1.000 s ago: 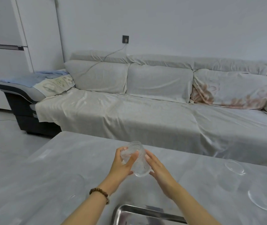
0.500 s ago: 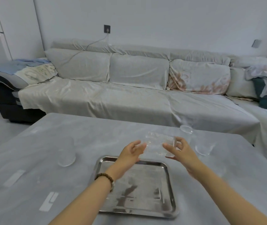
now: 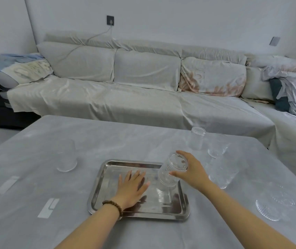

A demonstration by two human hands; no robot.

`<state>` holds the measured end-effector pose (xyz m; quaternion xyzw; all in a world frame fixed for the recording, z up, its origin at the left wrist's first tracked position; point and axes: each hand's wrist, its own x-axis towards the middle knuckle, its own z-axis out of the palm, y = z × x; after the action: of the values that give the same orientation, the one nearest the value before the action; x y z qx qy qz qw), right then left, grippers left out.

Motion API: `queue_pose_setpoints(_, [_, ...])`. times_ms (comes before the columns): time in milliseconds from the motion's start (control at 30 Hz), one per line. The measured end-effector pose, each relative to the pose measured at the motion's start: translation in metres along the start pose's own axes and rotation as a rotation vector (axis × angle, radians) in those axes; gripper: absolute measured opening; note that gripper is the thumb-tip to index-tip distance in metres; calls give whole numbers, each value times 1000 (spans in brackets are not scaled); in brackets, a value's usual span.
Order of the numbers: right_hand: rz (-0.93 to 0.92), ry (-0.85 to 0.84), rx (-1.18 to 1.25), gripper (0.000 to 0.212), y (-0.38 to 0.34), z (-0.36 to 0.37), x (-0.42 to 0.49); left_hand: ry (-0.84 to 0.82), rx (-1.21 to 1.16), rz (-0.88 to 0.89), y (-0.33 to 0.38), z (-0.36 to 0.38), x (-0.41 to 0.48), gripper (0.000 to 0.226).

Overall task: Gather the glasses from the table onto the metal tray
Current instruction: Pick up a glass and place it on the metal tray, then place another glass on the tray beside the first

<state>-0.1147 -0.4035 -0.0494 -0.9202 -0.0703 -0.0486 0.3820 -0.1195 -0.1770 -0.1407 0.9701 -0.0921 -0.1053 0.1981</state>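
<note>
The left hand (image 3: 132, 188) lies flat and open, palm down, on the floor of the metal tray (image 3: 138, 164), holding nothing. At the tray's right side, the right hand (image 3: 191, 172) wraps its fingers around a ribbed glass (image 3: 170, 174), tilted, with its base on the tray. One glass (image 3: 66, 155) stands left of the tray on the tabletop (image 3: 107, 137); more glasses stand to the right.

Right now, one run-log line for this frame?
step: placing ribbed glass on metal tray | right hand: gripping glass | left hand: flat on tray | glasses left on table: several
</note>
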Motion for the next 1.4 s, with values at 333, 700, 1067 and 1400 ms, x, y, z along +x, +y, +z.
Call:
queue_pose_setpoints(333, [-35, -7, -95, 80, 8, 20, 14, 52, 148, 2, -6, 13, -1, 68])
queue_pose_setpoints(700, [-61, -21, -136, 79, 13, 27, 18, 46, 138, 24, -4, 10, -3, 62])
queue_pose_setpoints(1067, [-38, -3, -57, 75, 14, -4, 11, 214, -347, 166, 36, -19, -2, 65])
queue_pose_setpoints(1400, [247, 142, -217, 77, 81, -94, 4, 129, -779, 112, 85, -33, 23, 96])
